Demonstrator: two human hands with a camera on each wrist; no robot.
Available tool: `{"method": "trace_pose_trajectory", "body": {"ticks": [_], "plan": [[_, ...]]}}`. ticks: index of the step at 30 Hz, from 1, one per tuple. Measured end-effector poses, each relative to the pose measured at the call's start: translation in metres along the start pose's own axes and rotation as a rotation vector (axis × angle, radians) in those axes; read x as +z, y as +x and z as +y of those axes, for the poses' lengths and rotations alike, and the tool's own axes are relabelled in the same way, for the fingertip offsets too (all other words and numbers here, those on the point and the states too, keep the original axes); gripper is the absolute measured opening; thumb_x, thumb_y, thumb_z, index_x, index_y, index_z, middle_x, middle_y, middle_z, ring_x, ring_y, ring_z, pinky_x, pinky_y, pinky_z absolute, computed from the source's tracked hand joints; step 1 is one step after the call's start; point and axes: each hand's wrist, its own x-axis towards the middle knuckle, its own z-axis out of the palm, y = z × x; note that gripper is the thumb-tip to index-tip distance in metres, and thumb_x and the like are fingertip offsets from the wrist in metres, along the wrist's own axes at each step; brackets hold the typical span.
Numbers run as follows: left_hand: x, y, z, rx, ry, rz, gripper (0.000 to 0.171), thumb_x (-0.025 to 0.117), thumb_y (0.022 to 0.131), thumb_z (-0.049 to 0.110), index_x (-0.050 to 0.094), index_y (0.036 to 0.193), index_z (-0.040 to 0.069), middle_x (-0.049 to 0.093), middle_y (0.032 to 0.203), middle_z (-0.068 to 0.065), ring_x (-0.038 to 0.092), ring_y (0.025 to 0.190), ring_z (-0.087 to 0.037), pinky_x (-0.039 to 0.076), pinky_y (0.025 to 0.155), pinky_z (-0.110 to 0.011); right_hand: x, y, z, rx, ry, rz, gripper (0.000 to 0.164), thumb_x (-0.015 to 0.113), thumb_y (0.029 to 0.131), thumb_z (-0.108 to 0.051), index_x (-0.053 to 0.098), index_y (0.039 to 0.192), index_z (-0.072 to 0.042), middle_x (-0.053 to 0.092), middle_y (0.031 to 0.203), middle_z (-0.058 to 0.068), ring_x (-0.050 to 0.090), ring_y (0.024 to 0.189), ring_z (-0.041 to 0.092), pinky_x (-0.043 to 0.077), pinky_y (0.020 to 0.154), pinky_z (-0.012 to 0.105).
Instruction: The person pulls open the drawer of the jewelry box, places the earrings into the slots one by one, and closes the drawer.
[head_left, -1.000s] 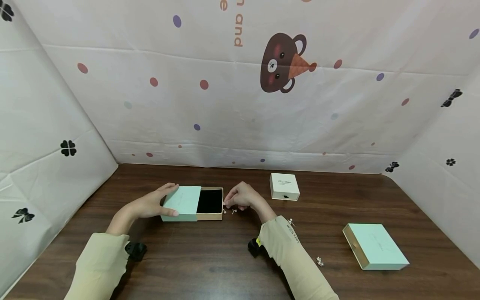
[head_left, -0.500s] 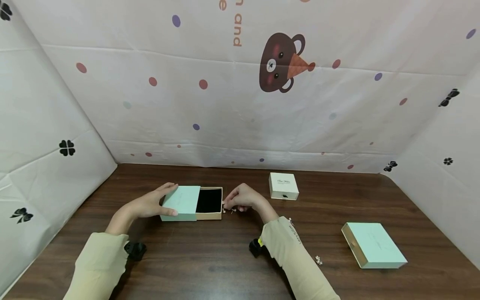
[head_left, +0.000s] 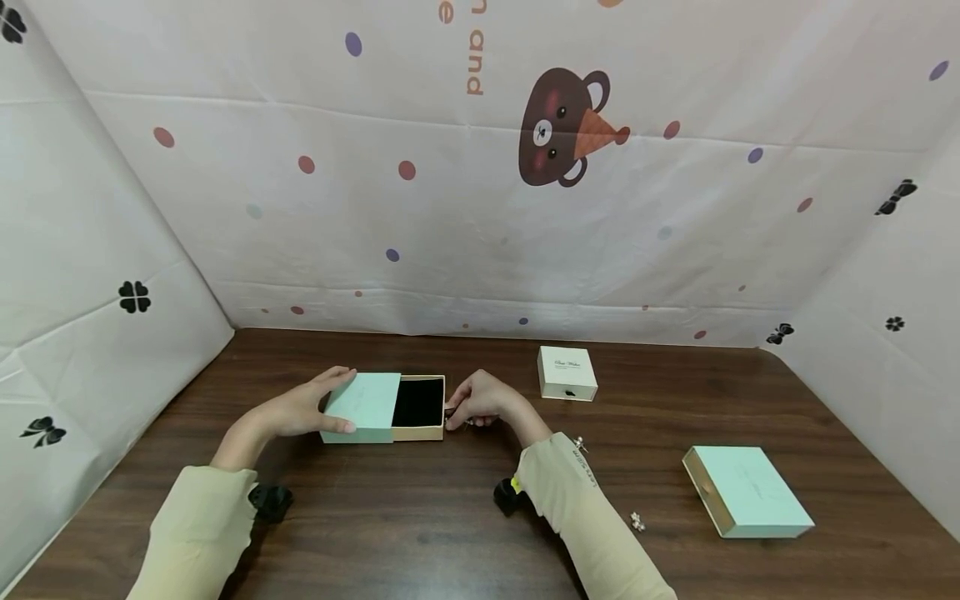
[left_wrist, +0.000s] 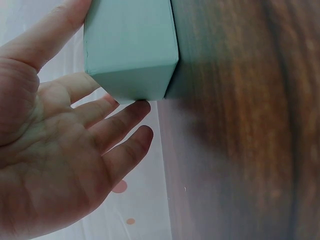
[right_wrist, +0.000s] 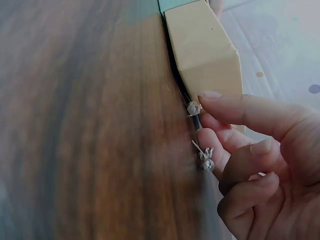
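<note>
Two bare hands work at a mint drawer box (head_left: 363, 404) on the dark wooden table (head_left: 375, 517). The left hand (head_left: 303, 407) grips its closed end, thumb on the near side and fingers on the far side. Its cream drawer (head_left: 418, 433) sticks out to the right, showing a black lining (head_left: 420, 402). Just beside the drawer's end, the right hand (head_left: 483, 398) reaches down to the tabletop, its thumb and forefinger at a small clear-stoned earring (right_wrist: 194, 108); whether they pinch it I cannot tell. The other fingers of that hand curl inward, and a second earring (right_wrist: 206, 162) lies close to them. Farther right are two small silvery pieces, one near the sleeve cuff (head_left: 551, 471) and one lower down, then another mint box (head_left: 750, 492), while a white box (head_left: 567, 372) stands towards the back.
</note>
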Motion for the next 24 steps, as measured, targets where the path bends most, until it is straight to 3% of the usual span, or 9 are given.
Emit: {"method": "trace_pose_trajectory", "body": {"ticks": [9,24], "plan": [[0.0004,0.0003,0.0013,0.002,0.000,0.003,0.096,0.073,0.075,0.037,0.019,0.142,-0.005,0.008,0.146,-0.030,0.012,0.130,-0.051,0.021,0.096,-0.065,0.0035,0.0033,-0.0004,-0.006,-0.112,0.035,0.014,0.080,0.066,-0.011,0.067,0.070,-0.009,0.049,0.047,-0.003,0.041,0.037,0.008,0.034,0.036,0.021],[0.0010,0.0004,0.0002,-0.004,0.001,0.002,0.096,0.073,0.075,0.037,0.019,0.142,-0.005,0.007,0.146,-0.030,0.011,0.130,-0.051,0.022,0.096,-0.064,-0.0032,-0.0013,0.0026,-0.044,-0.060,0.029,0.008,0.076,0.069,-0.009,0.068,0.069,-0.007,0.055,0.052,-0.003,0.044,0.039,0.007,0.036,0.038,0.020]]}}
